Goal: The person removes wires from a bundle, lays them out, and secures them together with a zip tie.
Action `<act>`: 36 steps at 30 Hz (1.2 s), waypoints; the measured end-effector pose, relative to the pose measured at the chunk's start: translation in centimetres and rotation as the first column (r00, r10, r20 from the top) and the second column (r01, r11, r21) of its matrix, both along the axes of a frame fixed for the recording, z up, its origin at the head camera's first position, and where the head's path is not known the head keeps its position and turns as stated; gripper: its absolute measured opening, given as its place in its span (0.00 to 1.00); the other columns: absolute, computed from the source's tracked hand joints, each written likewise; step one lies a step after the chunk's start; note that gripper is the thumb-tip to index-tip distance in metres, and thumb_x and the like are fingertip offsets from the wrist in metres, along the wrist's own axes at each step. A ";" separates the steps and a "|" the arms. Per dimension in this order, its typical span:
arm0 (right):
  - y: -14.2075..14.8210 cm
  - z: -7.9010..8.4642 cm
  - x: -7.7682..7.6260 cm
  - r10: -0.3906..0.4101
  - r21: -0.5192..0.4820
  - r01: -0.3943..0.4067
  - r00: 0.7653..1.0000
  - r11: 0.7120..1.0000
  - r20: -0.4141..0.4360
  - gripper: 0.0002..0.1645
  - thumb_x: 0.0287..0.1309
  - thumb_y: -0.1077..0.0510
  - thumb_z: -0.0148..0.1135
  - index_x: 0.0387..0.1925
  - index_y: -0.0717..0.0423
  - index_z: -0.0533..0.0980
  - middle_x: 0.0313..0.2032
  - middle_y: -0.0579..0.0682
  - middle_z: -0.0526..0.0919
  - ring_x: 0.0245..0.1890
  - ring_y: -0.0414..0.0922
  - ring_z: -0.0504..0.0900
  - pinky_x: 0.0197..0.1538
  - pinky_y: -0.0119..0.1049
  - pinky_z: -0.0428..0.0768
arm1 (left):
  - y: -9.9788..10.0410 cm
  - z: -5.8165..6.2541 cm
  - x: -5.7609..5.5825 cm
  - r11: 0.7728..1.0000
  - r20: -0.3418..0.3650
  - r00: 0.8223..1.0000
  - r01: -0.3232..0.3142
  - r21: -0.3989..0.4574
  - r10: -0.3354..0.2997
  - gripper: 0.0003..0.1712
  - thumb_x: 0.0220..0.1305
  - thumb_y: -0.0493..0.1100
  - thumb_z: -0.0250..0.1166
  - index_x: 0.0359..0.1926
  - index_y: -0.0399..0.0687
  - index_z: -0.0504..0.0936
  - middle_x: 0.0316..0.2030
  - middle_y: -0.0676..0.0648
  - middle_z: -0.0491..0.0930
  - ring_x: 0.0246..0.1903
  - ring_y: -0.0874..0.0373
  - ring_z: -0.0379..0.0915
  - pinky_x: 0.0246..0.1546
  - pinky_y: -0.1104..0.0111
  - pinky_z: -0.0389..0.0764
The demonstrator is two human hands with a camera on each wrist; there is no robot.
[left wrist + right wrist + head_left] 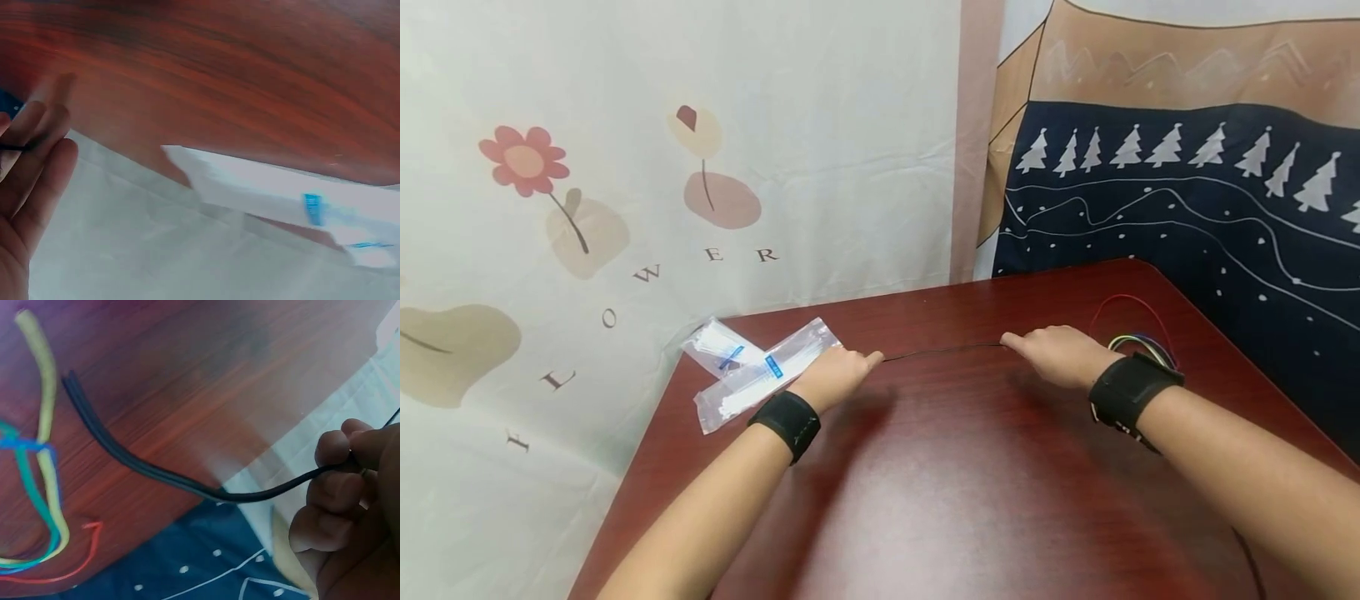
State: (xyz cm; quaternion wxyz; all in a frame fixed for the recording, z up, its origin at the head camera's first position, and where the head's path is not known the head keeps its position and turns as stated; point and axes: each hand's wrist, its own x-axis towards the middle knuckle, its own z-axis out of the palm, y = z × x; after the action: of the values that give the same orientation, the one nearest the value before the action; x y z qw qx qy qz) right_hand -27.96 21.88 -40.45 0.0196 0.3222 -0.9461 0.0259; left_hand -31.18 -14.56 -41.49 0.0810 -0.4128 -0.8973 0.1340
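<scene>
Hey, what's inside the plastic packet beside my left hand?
Slim white strips show through the plastic packet. Its blue label and your left hand cover parts in the head view; contents there can't be seen.

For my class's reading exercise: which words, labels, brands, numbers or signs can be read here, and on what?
"L O W E R", after a tilted letter, probably F: on the white cloth.
Front blue label, on a clear packet: too small to read.
Rear blue label, on another packet: too small to read.
</scene>
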 end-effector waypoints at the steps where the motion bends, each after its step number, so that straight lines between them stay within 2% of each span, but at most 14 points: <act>1: 0.2 -0.1 0.1 -0.011 0.001 0.011 1.000 1.000 0.008 0.24 0.54 0.69 0.59 0.53 0.54 0.69 0.31 0.46 0.82 0.27 0.40 0.79 0.31 0.41 0.79 | -0.4 -0.1 0.0 1.000 -0.001 1.000 -0.015 -0.004 0.015 0.19 0.58 0.29 0.58 0.49 0.49 0.71 0.16 0.53 0.71 0.19 0.57 0.73 0.23 0.64 0.75; 4: 0.9 -0.4 0.3 -0.039 0.005 0.039 0.998 0.999 0.046 0.21 0.57 0.68 0.56 0.53 0.54 0.69 0.32 0.48 0.83 0.27 0.40 0.80 0.32 0.42 0.79 | -1.6 -0.5 -0.1 0.998 -0.004 0.998 -0.062 -0.007 0.062 0.16 0.59 0.30 0.58 0.47 0.49 0.71 0.18 0.53 0.73 0.21 0.56 0.74 0.25 0.63 0.76; 7: 1.1 -0.8 0.3 -0.045 -0.007 0.046 0.995 0.999 0.089 0.20 0.60 0.66 0.54 0.54 0.54 0.69 0.32 0.48 0.83 0.27 0.39 0.79 0.33 0.42 0.79 | -2.4 -0.6 -0.1 0.997 0.008 0.997 -0.076 0.030 0.076 0.14 0.60 0.32 0.57 0.46 0.49 0.72 0.19 0.52 0.74 0.20 0.56 0.74 0.25 0.62 0.76; 10: 1.1 -0.9 0.3 -0.052 -0.017 0.055 0.991 0.998 0.120 0.20 0.60 0.65 0.53 0.55 0.54 0.67 0.32 0.48 0.82 0.26 0.38 0.78 0.32 0.41 0.79 | -2.9 -0.8 0.0 0.995 0.028 0.997 -0.078 0.068 0.076 0.13 0.62 0.35 0.55 0.47 0.50 0.71 0.16 0.54 0.71 0.18 0.58 0.71 0.23 0.64 0.75; 14: 0.9 -1.0 0.2 -0.063 -0.016 0.065 0.990 0.998 0.123 0.20 0.60 0.65 0.53 0.55 0.55 0.67 0.31 0.47 0.81 0.26 0.38 0.77 0.32 0.42 0.79 | -3.5 -0.9 0.2 0.987 0.080 0.991 -0.118 0.106 0.110 0.12 0.63 0.39 0.53 0.48 0.50 0.69 0.14 0.55 0.67 0.15 0.59 0.68 0.21 0.64 0.73; 18: 0.7 -1.2 0.1 -0.054 -0.030 0.058 0.992 0.998 0.113 0.14 0.62 0.61 0.53 0.50 0.56 0.71 0.25 0.42 0.78 0.21 0.36 0.74 0.28 0.37 0.78 | -4.3 -1.2 0.2 0.972 0.119 0.982 -0.167 0.163 0.149 0.10 0.64 0.41 0.54 0.46 0.48 0.72 0.18 0.53 0.72 0.20 0.56 0.72 0.25 0.62 0.75; 23: 0.6 -1.4 0.1 -0.054 -0.074 0.062 0.993 0.995 0.106 0.08 0.65 0.57 0.51 0.43 0.54 0.73 0.20 0.39 0.73 0.17 0.34 0.70 0.23 0.31 0.72 | -5.4 -1.8 -0.2 0.941 0.142 0.964 -0.254 0.222 0.226 0.04 0.65 0.44 0.57 0.37 0.49 0.75 0.22 0.51 0.76 0.26 0.52 0.77 0.26 0.56 0.75; 30: 0.4 -1.6 0.4 -0.070 -0.072 0.087 0.976 0.994 0.208 0.17 0.66 0.60 0.49 0.56 0.55 0.66 0.25 0.44 0.78 0.19 0.36 0.72 0.25 0.32 0.74 | -6.3 -2.0 -0.2 0.911 0.221 0.939 -0.317 0.262 0.263 0.05 0.66 0.44 0.55 0.33 0.49 0.73 0.21 0.53 0.73 0.26 0.53 0.74 0.28 0.56 0.74; 34: 0.3 -1.7 0.6 -0.068 -0.063 0.081 0.979 0.995 0.190 0.21 0.62 0.63 0.51 0.57 0.58 0.66 0.29 0.46 0.79 0.22 0.36 0.72 0.29 0.34 0.76 | -6.6 -2.0 0.0 0.909 0.243 0.932 -0.330 0.255 0.270 0.06 0.67 0.44 0.54 0.32 0.52 0.72 0.21 0.53 0.72 0.26 0.53 0.74 0.29 0.56 0.74; 36: 0.3 -1.8 0.7 -0.058 -0.066 0.071 0.981 0.995 0.184 0.21 0.61 0.64 0.52 0.56 0.60 0.67 0.28 0.45 0.78 0.21 0.36 0.72 0.28 0.34 0.75 | -6.7 -2.0 0.2 0.913 0.245 0.933 -0.324 0.247 0.264 0.06 0.67 0.44 0.54 0.32 0.51 0.72 0.21 0.53 0.72 0.26 0.54 0.73 0.29 0.57 0.74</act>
State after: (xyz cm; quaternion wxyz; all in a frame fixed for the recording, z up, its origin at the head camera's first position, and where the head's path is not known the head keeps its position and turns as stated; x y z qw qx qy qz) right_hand -27.26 22.21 -42.22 -0.0545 0.2868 -0.9523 0.0886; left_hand -31.02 -21.24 -43.46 0.0246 -0.2681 -0.9627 -0.0286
